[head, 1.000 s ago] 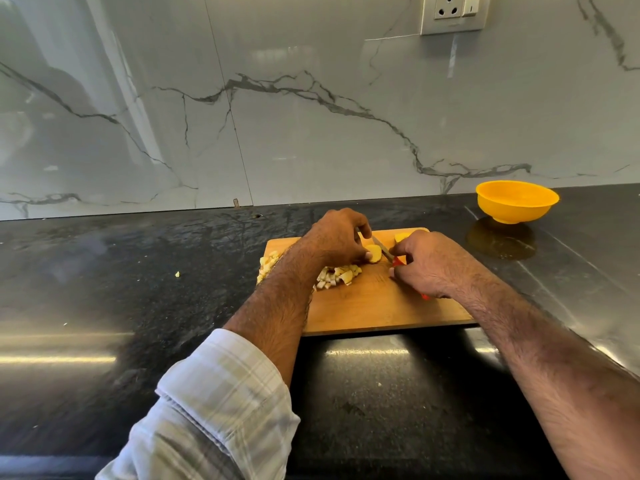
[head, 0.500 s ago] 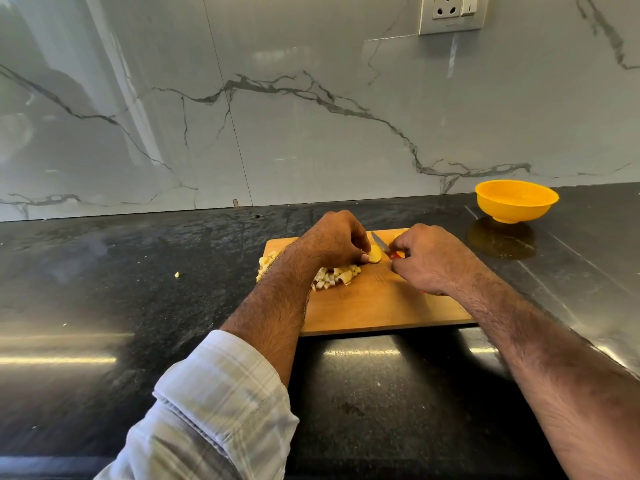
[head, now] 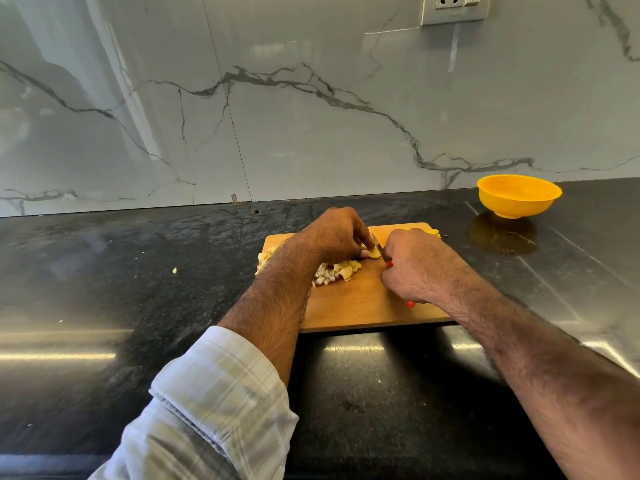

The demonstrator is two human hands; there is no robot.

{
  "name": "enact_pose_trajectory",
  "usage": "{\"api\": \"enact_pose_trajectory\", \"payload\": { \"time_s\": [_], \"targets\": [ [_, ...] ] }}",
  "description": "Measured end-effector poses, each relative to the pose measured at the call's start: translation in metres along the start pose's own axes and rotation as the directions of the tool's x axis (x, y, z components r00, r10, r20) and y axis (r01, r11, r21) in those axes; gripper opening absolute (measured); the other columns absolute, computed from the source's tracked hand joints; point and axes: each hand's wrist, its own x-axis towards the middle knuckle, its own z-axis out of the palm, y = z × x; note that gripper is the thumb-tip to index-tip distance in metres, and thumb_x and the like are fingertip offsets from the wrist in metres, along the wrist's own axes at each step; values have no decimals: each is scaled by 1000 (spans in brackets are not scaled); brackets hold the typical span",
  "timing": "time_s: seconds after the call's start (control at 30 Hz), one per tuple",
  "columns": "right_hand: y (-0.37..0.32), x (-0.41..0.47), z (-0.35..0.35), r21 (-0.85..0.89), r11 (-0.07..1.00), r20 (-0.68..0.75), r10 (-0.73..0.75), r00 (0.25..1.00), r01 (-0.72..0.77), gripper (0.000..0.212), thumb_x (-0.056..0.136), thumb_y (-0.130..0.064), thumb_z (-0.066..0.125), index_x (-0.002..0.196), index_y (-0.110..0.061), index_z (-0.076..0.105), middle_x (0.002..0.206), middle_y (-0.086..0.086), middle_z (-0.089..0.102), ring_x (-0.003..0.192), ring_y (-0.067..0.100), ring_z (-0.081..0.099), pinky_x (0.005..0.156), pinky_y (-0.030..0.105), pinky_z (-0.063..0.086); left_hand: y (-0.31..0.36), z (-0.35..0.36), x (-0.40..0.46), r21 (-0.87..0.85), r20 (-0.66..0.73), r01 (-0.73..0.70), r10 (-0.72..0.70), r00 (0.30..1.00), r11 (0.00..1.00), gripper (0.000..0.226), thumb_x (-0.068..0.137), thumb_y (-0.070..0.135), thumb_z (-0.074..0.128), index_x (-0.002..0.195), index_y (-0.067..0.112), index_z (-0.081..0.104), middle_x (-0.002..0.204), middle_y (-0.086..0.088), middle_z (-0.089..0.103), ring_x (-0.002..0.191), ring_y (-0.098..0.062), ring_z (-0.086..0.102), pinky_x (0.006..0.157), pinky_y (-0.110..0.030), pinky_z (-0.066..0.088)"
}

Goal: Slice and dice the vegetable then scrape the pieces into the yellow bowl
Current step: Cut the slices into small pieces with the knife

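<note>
A wooden cutting board (head: pixel 360 306) lies on the black counter. My left hand (head: pixel 334 235) pinches a pale yellow vegetable slice (head: pixel 374 252) against the board. My right hand (head: pixel 419 266) grips a red-handled knife (head: pixel 378 245); its blade stands right beside the slice, and the handle shows only as red bits under my fist. A heap of diced pieces (head: pixel 337 271) sits just below my left hand, with more pieces at the board's left edge (head: pixel 264 258). Another yellow piece (head: pixel 433 232) peeks out behind my right hand. The yellow bowl (head: pixel 518 195) stands empty at the back right.
A stray bit of vegetable (head: pixel 174 270) lies on the counter left of the board. The marble wall rises behind, with a power socket (head: pixel 453 6) high up. The counter's front edge runs close to my forearms.
The knife blade has shifted left, closer to my left fingertips and the slice. My right hand has moved slightly left and toward the slice. The bowl and the board stay put.
</note>
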Motion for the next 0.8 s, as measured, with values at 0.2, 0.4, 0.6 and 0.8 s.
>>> {"api": "enact_pose_trajectory", "payload": {
  "time_s": [0.2,0.4,0.6,0.8],
  "targets": [
    [-1,3,0,47,999,0,7,1000,-7,22,93,-25,68,112,-16,63,85,-2,56,87,17,59,71,28,51,2,0,-1,-2,2,2,-2,1000,1000,18,91,15,81,107,22,82,113,4,71,92,-5,61,80,-23,52],
    [16,7,6,129,992,-89,-1,996,12,24,90,-26,68,110,-17,77,91,-1,71,79,13,65,63,23,51,3,0,-3,14,-27,16,-15,1000,1000,15,90,17,82,104,24,82,113,4,73,93,-5,61,81,-24,52],
    [17,10,3,118,992,-153,-18,988,37,18,90,-25,69,98,-13,79,68,0,67,63,12,63,49,21,41,6,2,-2,1,-49,27,-27,998,1000,16,89,18,83,105,19,82,113,1,75,103,-11,66,89,-28,57],
    [14,11,6,76,997,-78,-19,997,25,26,92,-27,66,115,-18,76,92,0,70,79,13,64,64,22,50,6,3,-2,-16,-42,15,-16,999,1000,17,90,17,81,107,16,81,111,0,77,105,-12,67,92,-29,58]
  ]
}}
